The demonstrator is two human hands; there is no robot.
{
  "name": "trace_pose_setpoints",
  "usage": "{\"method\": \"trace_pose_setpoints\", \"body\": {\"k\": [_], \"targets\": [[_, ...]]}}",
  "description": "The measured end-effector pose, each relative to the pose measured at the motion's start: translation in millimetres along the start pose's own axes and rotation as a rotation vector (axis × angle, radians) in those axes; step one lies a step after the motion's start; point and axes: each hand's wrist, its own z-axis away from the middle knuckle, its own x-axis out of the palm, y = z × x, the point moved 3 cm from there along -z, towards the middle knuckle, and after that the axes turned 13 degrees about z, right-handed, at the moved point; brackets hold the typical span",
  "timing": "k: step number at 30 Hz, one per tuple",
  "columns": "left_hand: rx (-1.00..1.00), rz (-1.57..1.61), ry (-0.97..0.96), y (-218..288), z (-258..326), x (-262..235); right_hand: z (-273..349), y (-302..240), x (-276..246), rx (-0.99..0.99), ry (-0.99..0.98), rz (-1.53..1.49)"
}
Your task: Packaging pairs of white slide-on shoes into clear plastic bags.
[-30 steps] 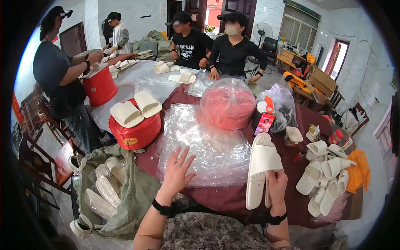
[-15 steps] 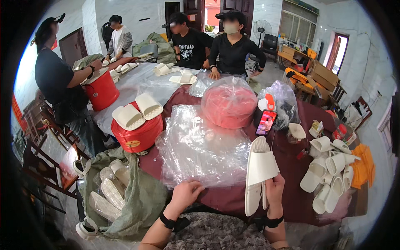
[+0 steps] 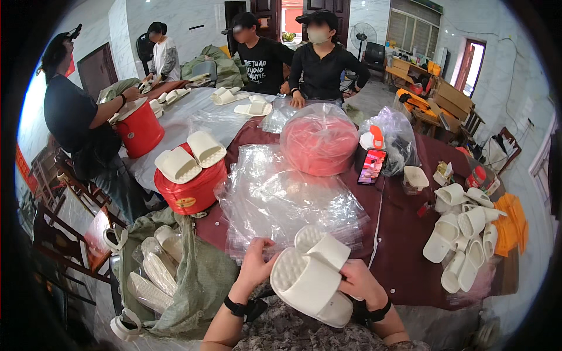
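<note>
A pair of cream slide slippers (image 3: 310, 278) is in my right hand (image 3: 360, 282), which grips them from the right side with its fingers partly hidden behind the straps. One slipper overlaps the other, dimpled footbeds facing up. My left hand (image 3: 256, 263) is at the near edge of a stack of clear plastic bags (image 3: 281, 202), fingers curled at that edge and thumb close to the slippers' left side. The slippers hide part of the bags' near edge.
Left of the bags, slippers rest on a red round bundle (image 3: 190, 187); a green sack (image 3: 202, 275) holds bagged slippers. Beyond are a wrapped red roll (image 3: 319, 143) and a phone (image 3: 372, 167). Loose slippers (image 3: 462, 234) lie piled at right. Several people stand around the table.
My right hand has brought the slippers left and toward me, turning them from upright to lying tilted, in front of the bags. My left hand has shifted slightly left and away from me.
</note>
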Motion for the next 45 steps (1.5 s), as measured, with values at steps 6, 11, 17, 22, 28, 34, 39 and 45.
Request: {"method": "trace_pose_setpoints", "body": {"k": [6,11,17,22,28,34,39,45], "targets": [[-0.039,0.023,0.231,-2,-9,-3,-2,7,6,0.114,-0.064,0.236],[-0.052,0.068,0.318,0,-18,-9,-3,14,3,0.194,-0.069,0.455],[0.017,-0.243,0.052,17,-24,-6,-1,18,12,0.189,-0.094,0.473],[0.232,-0.345,-0.059,32,-22,0,-2,24,21,0.198,-0.087,0.483],[0.232,-0.443,-0.074,35,-24,3,-3,30,23,0.23,-0.103,0.475],[0.306,-0.611,0.079,31,-21,25,-6,33,19,0.218,-0.094,0.443],[0.141,-0.628,0.066,-12,-29,38,-3,28,17,0.195,-0.149,0.438],[0.099,-0.574,0.059,-22,-27,37,6,29,-16,0.258,-0.156,0.401]]}}
